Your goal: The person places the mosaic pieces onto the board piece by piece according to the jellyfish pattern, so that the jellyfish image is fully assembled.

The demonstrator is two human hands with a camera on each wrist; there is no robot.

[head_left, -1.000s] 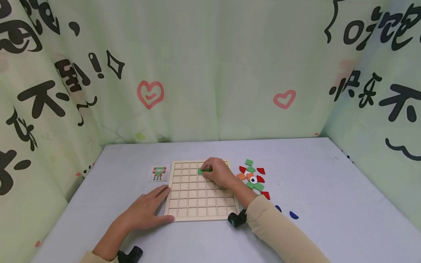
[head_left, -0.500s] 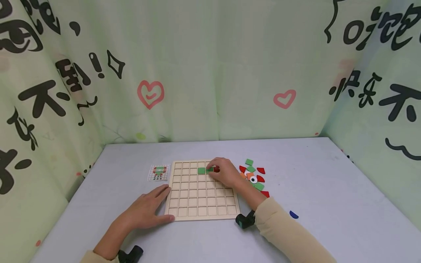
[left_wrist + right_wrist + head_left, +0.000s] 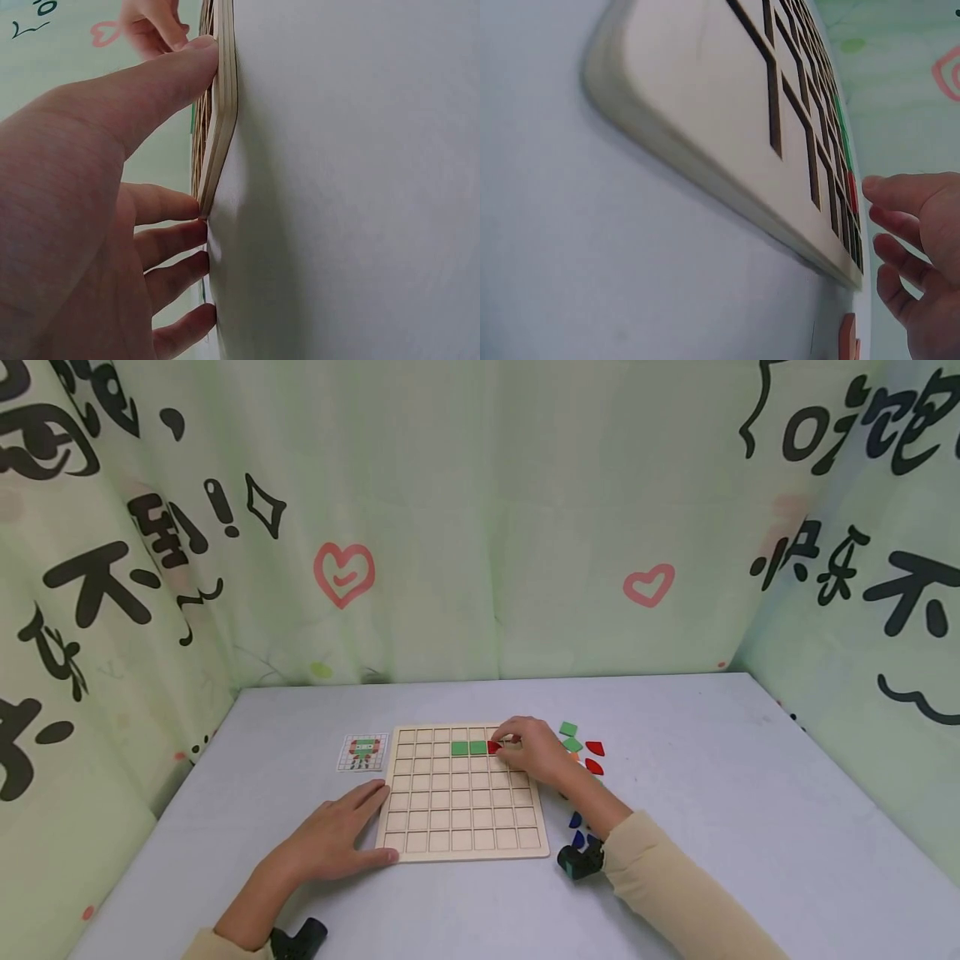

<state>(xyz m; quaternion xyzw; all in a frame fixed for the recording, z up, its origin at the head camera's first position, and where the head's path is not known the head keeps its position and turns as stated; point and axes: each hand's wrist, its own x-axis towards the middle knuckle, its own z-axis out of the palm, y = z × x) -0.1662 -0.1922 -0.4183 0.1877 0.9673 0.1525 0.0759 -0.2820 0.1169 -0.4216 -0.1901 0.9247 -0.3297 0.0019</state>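
Even, diffuse light brightens the curtain (image 3: 487, 527) and table (image 3: 750, 818) in the head view, where the shadow under the right sleeve (image 3: 675, 889) is faint and soft-edged, the wide lens stretches the black lettering (image 3: 88, 606) toward the side edges, and the small card (image 3: 364, 752) looks soft in its finer detail. The left wrist view is dimmer and greyer, with the left hand (image 3: 82, 195) shaded and a broad, soft shadow beside the board (image 3: 226, 82). In the right wrist view, a cool bluish cast tints the table, and the board's nearest corner is blurred.
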